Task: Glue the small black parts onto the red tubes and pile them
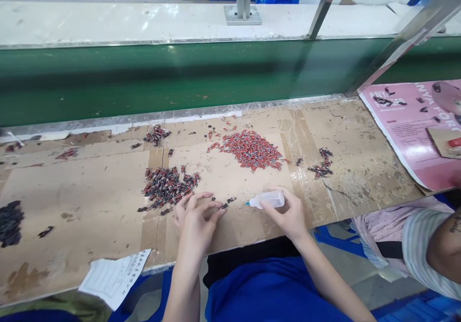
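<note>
My right hand (290,214) is wrapped round a translucent squeeze bottle (271,200), its thin blue tip aimed left toward my other hand. My left hand (198,211) rests at the cardboard, thumb and forefinger pinched on a small black part (224,206). Another small dark piece (231,199) lies just beyond those fingertips. Close to my left hand's knuckles is a pile of black-and-red parts (167,186). Farther back, beyond the bottle, a wide heap of small red parts (252,150) is spread out. What the left palm covers is hidden.
Cardboard (104,192) covers the bench. Smaller clusters of parts (322,163) lie right, and black pieces (10,222) far left. A lined paper sheet (113,276) overhangs the front edge. A pink poster (403,135) lies right, near another person's arm (444,245). A green wall (180,79) borders the back.
</note>
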The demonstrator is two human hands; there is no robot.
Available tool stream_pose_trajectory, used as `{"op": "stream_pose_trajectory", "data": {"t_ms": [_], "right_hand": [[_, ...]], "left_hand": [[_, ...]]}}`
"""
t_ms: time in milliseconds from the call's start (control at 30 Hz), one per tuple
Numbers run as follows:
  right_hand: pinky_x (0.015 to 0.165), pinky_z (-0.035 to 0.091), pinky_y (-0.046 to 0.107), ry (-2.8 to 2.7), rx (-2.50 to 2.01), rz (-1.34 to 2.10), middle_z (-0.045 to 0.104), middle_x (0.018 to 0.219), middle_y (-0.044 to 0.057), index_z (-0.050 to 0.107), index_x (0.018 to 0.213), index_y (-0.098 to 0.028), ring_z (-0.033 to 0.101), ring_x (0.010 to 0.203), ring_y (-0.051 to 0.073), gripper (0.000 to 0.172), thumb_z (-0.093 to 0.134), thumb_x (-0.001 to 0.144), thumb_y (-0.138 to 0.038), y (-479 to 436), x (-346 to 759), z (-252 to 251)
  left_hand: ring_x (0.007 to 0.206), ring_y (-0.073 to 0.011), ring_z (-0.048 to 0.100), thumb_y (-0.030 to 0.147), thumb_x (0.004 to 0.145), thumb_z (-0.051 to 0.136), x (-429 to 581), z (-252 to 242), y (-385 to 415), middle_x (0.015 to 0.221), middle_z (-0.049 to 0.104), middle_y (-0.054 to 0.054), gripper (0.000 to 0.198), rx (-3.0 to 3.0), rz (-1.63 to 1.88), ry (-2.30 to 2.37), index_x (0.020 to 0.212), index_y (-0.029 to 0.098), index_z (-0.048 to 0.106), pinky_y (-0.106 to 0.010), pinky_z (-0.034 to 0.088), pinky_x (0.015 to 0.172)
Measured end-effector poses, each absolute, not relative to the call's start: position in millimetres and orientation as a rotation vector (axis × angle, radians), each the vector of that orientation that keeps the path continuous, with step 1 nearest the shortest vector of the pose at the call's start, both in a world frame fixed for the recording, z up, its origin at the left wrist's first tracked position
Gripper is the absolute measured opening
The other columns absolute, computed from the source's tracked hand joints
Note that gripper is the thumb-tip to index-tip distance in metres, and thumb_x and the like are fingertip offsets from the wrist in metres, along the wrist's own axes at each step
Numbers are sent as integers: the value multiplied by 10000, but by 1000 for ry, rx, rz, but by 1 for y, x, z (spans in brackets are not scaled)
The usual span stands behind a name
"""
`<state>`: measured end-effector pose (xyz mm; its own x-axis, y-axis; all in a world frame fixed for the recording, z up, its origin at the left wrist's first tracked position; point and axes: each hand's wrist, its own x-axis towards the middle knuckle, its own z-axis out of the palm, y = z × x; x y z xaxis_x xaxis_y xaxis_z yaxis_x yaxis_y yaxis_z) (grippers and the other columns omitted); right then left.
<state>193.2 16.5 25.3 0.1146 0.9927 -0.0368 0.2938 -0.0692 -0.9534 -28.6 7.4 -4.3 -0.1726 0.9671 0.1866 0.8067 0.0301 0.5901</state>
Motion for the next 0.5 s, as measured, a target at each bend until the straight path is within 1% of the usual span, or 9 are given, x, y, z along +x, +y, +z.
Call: {"op": "stream_pose_trajectory", "data": {"t_ms": [67,133,200,267,300,367,433,500], "right_hand": [[648,514,339,-1447,-1656,823,725,808,45,674,1021,-216,644,658,216,365,761,707,-380,13,208,28],[725,512,382,-1538,-1749,573,713,888,75,675,1046,-215,644,771,252,371,753,733,-398,14,218,32],[820,490,432,-1608,-1741,314,682,984,108,705,993,-218,605,913,287,272,720,791,-400,22,222,35],[857,469,446,-1734,-1648,194,660,984,103,731,921,-238,557,952,281,129,671,859,-334,37,220,35],[857,466,439,-1823,-1583,205,657,951,89,739,886,-251,541,945,269,96,647,884,-279,46,216,33],[850,462,415,-1995,-1463,304,655,912,61,742,820,-276,518,959,251,149,638,893,-198,65,205,28],[806,463,381,-2076,-1431,414,635,849,40,725,725,-282,518,896,224,206,651,892,-186,83,192,21],[784,464,354,-2076,-1439,483,610,797,26,706,702,-284,523,873,212,237,642,898,-168,95,181,15]], "left_hand": [[1102,-349,463,420,792,675,-30,0,7,1005,681,-77,179,1832,928,2034,679,285,704,-624,343,957],[1081,-328,512,431,803,665,-32,7,7,1006,688,-74,181,1836,1003,2010,711,280,705,-599,373,967],[1025,-292,581,418,806,668,-31,15,8,972,710,-59,158,1824,1070,1927,759,272,705,-554,424,960],[951,-250,645,392,811,664,-28,23,8,923,733,-41,138,1760,1125,1803,798,258,697,-487,484,934],[915,-233,668,389,812,660,-26,26,8,900,741,-34,143,1707,1147,1762,805,250,694,-452,510,912],[848,-217,696,415,803,658,-20,30,7,854,750,-28,184,1585,1173,1766,797,236,695,-398,547,849],[806,-217,704,460,776,668,-17,31,5,815,752,-28,236,1493,1166,1823,785,227,704,-370,560,792],[793,-219,707,475,751,682,-15,30,3,796,751,-30,258,1437,1152,1845,784,221,711,-361,563,781]]}}
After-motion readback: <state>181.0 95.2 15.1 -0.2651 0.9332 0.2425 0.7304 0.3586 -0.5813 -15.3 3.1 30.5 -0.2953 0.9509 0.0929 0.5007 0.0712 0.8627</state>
